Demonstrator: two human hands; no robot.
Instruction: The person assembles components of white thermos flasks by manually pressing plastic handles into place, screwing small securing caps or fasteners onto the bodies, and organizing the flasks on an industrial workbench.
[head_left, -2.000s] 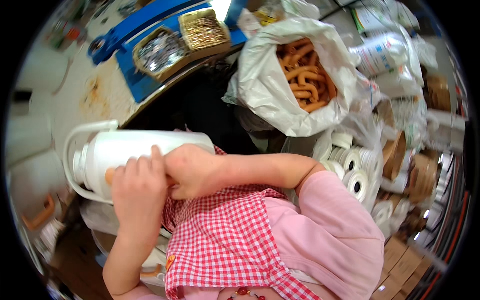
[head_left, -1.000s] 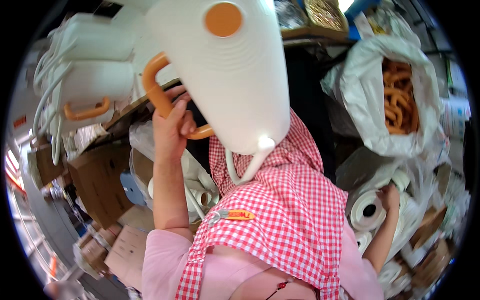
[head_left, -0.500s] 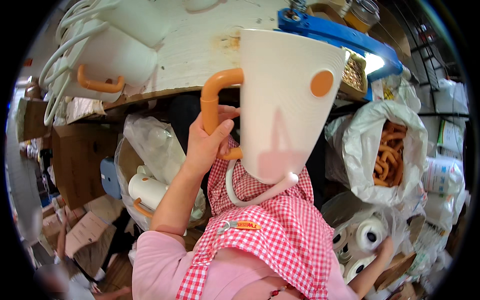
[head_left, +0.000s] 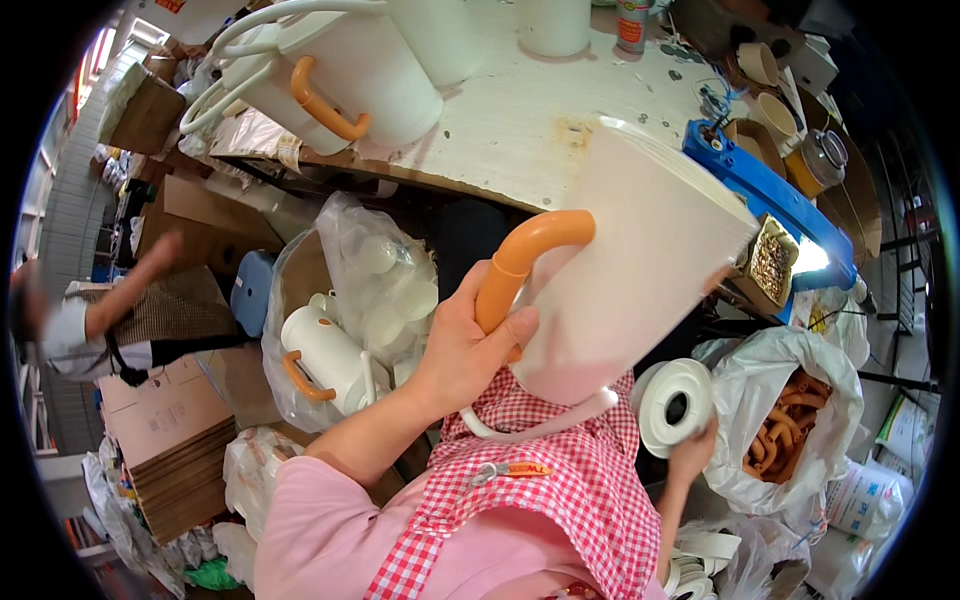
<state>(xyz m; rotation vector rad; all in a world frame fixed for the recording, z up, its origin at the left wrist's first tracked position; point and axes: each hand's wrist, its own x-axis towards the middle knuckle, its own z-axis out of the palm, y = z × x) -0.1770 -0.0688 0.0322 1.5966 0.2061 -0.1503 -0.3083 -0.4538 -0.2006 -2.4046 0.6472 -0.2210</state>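
White is the jug (head_left: 640,260) I'd keep steady from afar, across my view of the table's (head_left: 510,140) front edge, left hand (head_left: 465,345) curled around its handle (head_left: 510,260), right hand (head_left: 693,455) gripping a disc (head_left: 650,405) (how tightly, I can't tell).

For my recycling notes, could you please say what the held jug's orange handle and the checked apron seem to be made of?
Orange handle: probably hard plastic, smooth and slightly glossy, judging by its even colour and faint sheen. Checked apron: likely matt woven cloth, given its soft folds.
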